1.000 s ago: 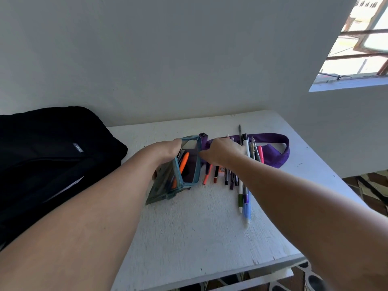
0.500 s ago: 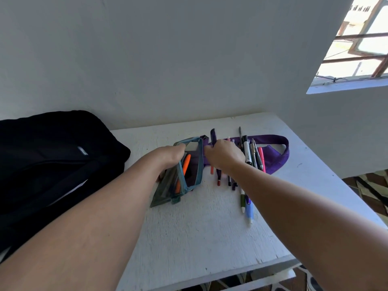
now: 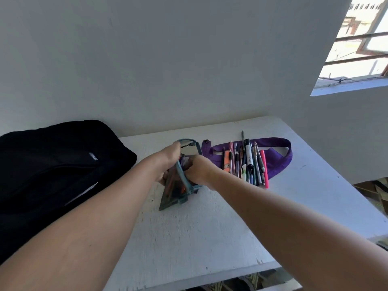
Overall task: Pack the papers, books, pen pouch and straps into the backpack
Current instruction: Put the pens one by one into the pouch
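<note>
Teal mesh pen pouch stands on the table, mouth held wide by the left hand — so the right hand, fingers curled, can push pens inside.

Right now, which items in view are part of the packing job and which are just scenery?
Job items:
- pen pouch, gripped by left hand and right hand
- loose pens
- purple strap
- black backpack

Not part of it:
- white table
- window
- wall
</note>
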A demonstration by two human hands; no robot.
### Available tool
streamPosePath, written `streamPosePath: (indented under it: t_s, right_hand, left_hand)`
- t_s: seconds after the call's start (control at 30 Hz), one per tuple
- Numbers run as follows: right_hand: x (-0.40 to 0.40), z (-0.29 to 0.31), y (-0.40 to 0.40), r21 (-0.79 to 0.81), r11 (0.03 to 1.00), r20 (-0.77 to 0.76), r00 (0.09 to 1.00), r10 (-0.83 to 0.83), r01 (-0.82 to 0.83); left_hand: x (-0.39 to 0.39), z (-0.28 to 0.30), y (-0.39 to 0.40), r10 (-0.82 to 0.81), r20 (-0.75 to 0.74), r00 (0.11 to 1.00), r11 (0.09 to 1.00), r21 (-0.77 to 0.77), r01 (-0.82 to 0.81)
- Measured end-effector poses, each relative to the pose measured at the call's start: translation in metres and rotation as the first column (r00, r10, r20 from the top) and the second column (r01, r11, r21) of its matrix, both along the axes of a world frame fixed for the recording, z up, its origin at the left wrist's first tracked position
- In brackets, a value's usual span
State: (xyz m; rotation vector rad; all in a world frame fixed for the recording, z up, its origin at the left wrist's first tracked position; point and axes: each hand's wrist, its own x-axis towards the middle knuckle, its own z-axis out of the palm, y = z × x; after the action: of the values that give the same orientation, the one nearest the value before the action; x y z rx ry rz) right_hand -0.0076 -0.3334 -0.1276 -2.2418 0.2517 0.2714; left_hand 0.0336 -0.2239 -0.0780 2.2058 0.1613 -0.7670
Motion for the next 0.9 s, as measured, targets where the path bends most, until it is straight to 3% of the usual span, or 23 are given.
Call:
streamPosePath:
  t_s: [0.07, 0.17, 0.3, 0.4, 0.53, 0.9]
  right_hand:
    - [0.001, 0.007, -0.002, -0.105, 0.994, 0.024, 0.999, 0.044, -0.042]
    - [0.0, 0.019, -0.021, -0.081, 0.997, 0.116, 0.993, 0.003, 0.006]
    - [-0.01, 0.027, -0.066, -0.226, 0.954, 0.221, 0.964, -0.149, 0.199]
    - [-0.016, 0.023, -0.095, -0.362, 0.894, 0.192, 0.96, -0.206, 0.264]
    - [-0.022, 0.012, -0.101, -0.547, 0.812, 0.121, 0.98, -0.161, 0.201]
    - [-0.015, 0.006, -0.082, -0.716, 0.691, 0.037, 0.994, -0.102, 0.097]
  left_hand:
    - [-0.001, 0.001, -0.002, 0.006, -0.005, 1.0, 0.999, 0.042, -0.006]
    - [-0.007, 0.006, -0.011, -0.047, 0.053, 0.997, 0.997, 0.069, 0.044]
    - [-0.011, -0.002, -0.024, -0.124, 0.074, 0.99, 0.988, 0.1, 0.116]
    - [-0.003, -0.01, -0.026, -0.167, 0.086, 0.982, 0.981, 0.115, 0.156]
    - [0.0, -0.011, -0.031, -0.213, 0.069, 0.975, 0.972, 0.115, 0.205]
    - [0.004, -0.016, -0.02, -0.218, 0.005, 0.976, 0.962, 0.172, 0.214]
